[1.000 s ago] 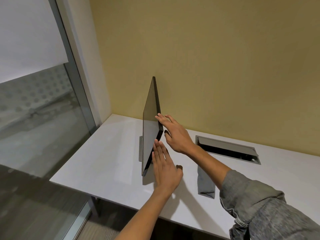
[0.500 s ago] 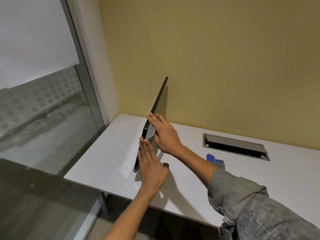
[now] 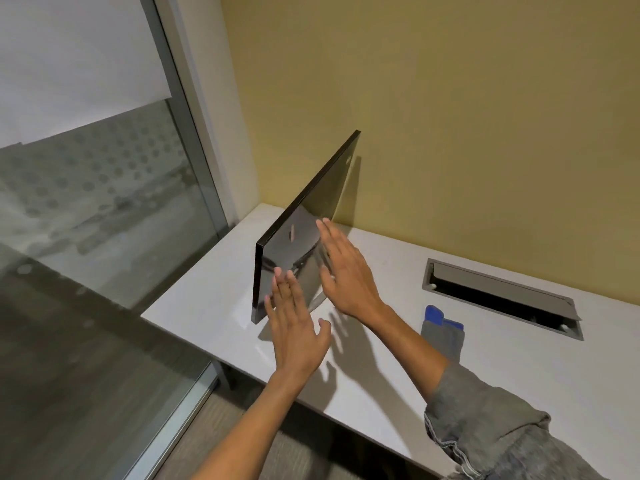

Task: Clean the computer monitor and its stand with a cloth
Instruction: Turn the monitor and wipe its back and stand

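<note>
A thin black monitor (image 3: 311, 206) stands on the white desk (image 3: 519, 372) near its left end, turned so its glossy back faces me. My left hand (image 3: 294, 323) is flat with straight fingers at the monitor's lower near corner. My right hand (image 3: 346, 268), also flat, lies against the back panel. Most of the stand is hidden behind my hands; a curved silver part shows between them. The grey and blue cloth (image 3: 443, 332) lies on the desk to the right, in neither hand.
An open cable hatch (image 3: 502, 296) is set into the desk at the back right. A yellow wall runs behind the desk. A glass partition (image 3: 104, 220) stands to the left, close to the desk's left edge.
The monitor has swung round from nearly edge-on so that its back faces me. Both hands moved with it and now lie flat on the back. The view shifted left.
</note>
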Demonstrator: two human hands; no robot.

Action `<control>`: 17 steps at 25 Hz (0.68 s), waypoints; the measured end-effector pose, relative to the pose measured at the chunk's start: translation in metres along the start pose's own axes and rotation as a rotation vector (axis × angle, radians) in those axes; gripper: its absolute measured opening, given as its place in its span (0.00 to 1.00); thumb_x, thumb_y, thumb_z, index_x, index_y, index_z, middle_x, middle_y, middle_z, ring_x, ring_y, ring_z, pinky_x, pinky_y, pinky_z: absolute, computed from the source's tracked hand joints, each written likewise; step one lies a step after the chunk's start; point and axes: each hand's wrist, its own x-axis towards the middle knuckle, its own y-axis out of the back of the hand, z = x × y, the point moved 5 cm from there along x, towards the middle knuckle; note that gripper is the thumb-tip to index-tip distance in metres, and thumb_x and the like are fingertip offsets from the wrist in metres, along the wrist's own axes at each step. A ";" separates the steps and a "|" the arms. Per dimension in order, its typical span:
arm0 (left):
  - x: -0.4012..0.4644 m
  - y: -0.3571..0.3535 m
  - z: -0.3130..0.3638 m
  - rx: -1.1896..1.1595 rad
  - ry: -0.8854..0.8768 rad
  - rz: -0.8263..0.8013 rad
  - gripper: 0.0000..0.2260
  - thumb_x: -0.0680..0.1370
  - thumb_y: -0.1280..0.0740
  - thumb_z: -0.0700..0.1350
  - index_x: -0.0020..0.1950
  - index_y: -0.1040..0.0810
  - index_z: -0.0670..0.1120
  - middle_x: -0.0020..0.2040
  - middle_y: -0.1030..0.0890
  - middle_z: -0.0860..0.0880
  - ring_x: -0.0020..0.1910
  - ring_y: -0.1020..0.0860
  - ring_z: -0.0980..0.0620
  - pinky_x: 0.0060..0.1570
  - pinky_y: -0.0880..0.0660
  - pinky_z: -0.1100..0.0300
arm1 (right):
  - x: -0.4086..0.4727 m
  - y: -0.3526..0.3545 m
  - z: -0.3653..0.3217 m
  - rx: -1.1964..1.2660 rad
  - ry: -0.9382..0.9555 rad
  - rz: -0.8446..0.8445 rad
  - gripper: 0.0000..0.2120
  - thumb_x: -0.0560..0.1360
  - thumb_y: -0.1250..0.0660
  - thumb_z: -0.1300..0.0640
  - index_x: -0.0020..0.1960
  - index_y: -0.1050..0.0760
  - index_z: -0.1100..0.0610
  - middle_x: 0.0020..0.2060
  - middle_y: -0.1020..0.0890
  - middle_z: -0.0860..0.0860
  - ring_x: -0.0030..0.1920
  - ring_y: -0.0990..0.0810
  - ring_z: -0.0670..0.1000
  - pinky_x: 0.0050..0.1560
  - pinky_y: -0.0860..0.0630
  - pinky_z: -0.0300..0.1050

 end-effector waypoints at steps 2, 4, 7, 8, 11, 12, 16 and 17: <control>-0.005 -0.028 0.013 0.001 -0.024 -0.069 0.45 0.72 0.34 0.46 0.79 0.60 0.41 0.79 0.63 0.43 0.78 0.62 0.46 0.76 0.61 0.48 | -0.027 0.001 0.049 0.051 -0.103 -0.045 0.36 0.76 0.40 0.60 0.79 0.52 0.50 0.78 0.45 0.48 0.77 0.45 0.50 0.74 0.41 0.50; -0.009 -0.061 0.023 0.017 -0.046 -0.206 0.41 0.75 0.37 0.48 0.79 0.60 0.45 0.79 0.63 0.47 0.78 0.62 0.49 0.76 0.58 0.48 | -0.058 -0.001 0.101 0.065 -0.227 -0.133 0.33 0.78 0.40 0.57 0.79 0.51 0.51 0.78 0.42 0.49 0.76 0.43 0.51 0.74 0.42 0.49; -0.022 -0.117 0.036 0.051 -0.082 -0.518 0.31 0.81 0.44 0.52 0.80 0.56 0.48 0.80 0.58 0.49 0.79 0.57 0.50 0.76 0.53 0.50 | -0.112 -0.009 0.181 0.043 -0.466 -0.319 0.29 0.80 0.40 0.52 0.79 0.47 0.53 0.77 0.40 0.50 0.75 0.40 0.52 0.73 0.41 0.48; -0.029 -0.133 0.040 0.062 -0.080 -0.621 0.29 0.82 0.45 0.53 0.80 0.52 0.48 0.80 0.53 0.49 0.79 0.53 0.50 0.76 0.50 0.52 | -0.129 -0.011 0.203 0.028 -0.544 -0.361 0.29 0.80 0.40 0.52 0.78 0.44 0.54 0.75 0.37 0.52 0.74 0.37 0.53 0.72 0.38 0.49; -0.049 -0.171 0.048 0.115 -0.025 -0.823 0.26 0.81 0.43 0.54 0.78 0.42 0.49 0.78 0.43 0.49 0.76 0.44 0.50 0.72 0.41 0.53 | -0.157 -0.012 0.252 -0.066 -0.685 -0.347 0.24 0.78 0.37 0.51 0.69 0.34 0.61 0.61 0.23 0.57 0.61 0.24 0.58 0.58 0.27 0.51; -0.057 -0.178 0.048 0.139 -0.007 -0.879 0.26 0.80 0.42 0.54 0.77 0.41 0.49 0.78 0.42 0.49 0.76 0.43 0.50 0.70 0.38 0.52 | -0.161 -0.014 0.262 -0.098 -0.703 -0.317 0.23 0.77 0.37 0.51 0.67 0.33 0.62 0.59 0.23 0.57 0.59 0.24 0.58 0.57 0.26 0.52; -0.080 -0.197 0.047 0.189 -0.005 -1.044 0.19 0.76 0.39 0.54 0.65 0.35 0.50 0.66 0.34 0.51 0.68 0.35 0.48 0.60 0.33 0.51 | -0.179 -0.040 0.290 -0.181 -0.774 -0.386 0.37 0.79 0.42 0.39 0.78 0.49 0.57 0.78 0.47 0.57 0.76 0.46 0.60 0.74 0.43 0.56; -0.081 -0.196 0.044 0.186 0.005 -1.047 0.19 0.76 0.39 0.55 0.64 0.35 0.51 0.65 0.33 0.52 0.68 0.35 0.49 0.60 0.33 0.51 | -0.184 -0.050 0.293 -0.175 -0.812 -0.439 0.39 0.78 0.44 0.36 0.79 0.53 0.55 0.78 0.52 0.56 0.77 0.52 0.60 0.74 0.48 0.57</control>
